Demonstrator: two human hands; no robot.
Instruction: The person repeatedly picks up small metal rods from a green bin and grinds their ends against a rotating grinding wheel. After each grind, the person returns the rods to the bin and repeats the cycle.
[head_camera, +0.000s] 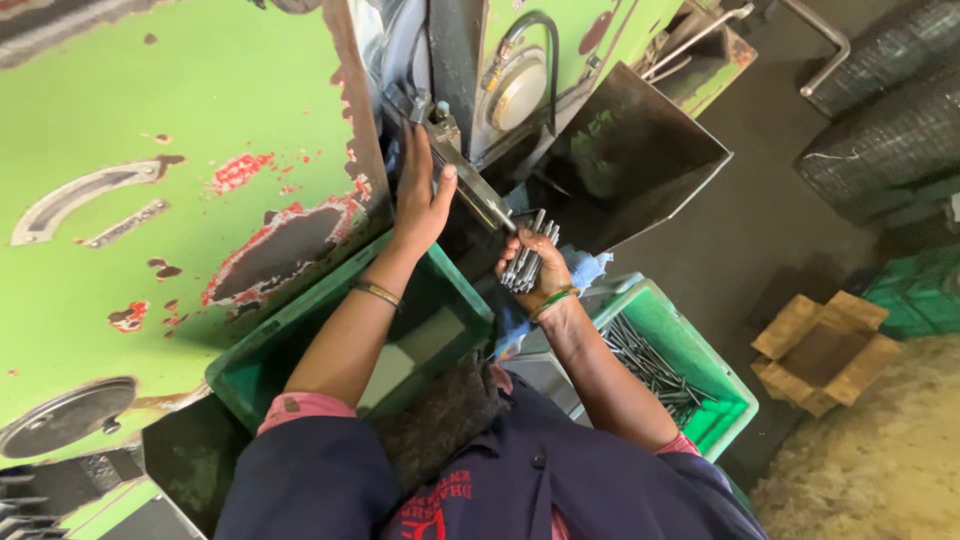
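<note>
Right hand (535, 262) closed around bundle of thin grey metal rods (524, 262); left hand (420, 195) open, flat on slanted steel rail (470, 185) of green machine (180, 180), just beside the rods

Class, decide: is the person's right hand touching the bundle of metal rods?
Touching. The head view shows the right hand with its fingers wrapped around the bundle of metal rods.

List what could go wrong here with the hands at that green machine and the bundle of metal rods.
1. The left hand rests on the metal feed rail close to the green machine; fingers might get pinched if parts move.
2. The right hand grips a loose bundle of metal rods; some could slip and fall outside the green crate.
3. The rod ends may scrape bare skin.
</note>
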